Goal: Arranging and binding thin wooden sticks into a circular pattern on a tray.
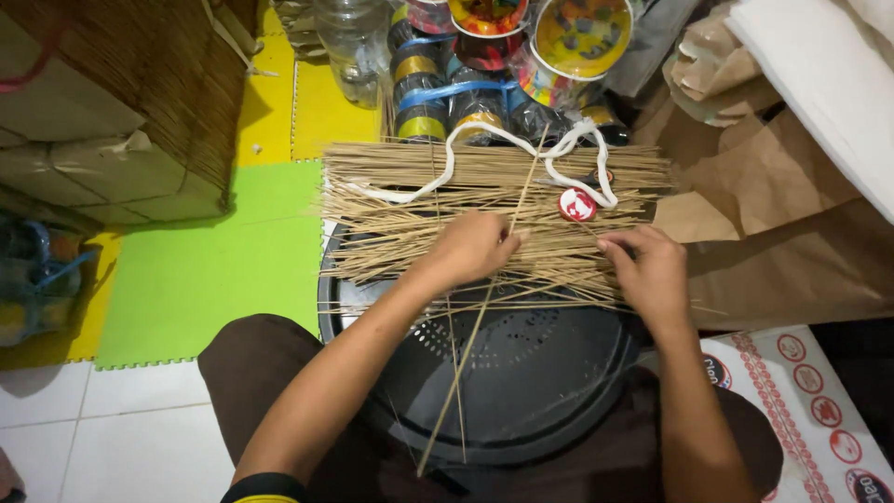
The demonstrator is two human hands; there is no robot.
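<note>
- Foam mats (pixel 209 265) in green and yellow cover part of the white tiled floor; a round black perforated lid (pixel 521 373) sits across your lap.
- Your left hand (pixel 470 250) rests palm down on the thin sticks (pixel 484 200), fingers pinching one long stick (pixel 470 359) that slants toward you.
- Your right hand (pixel 652 275) grips the bundle's right end, fingers curled.
- White cord (pixel 447 172) loops over the sticks; tape rolls (pixel 447 102) and brown paper bags (pixel 773 205) crowd behind.
</note>
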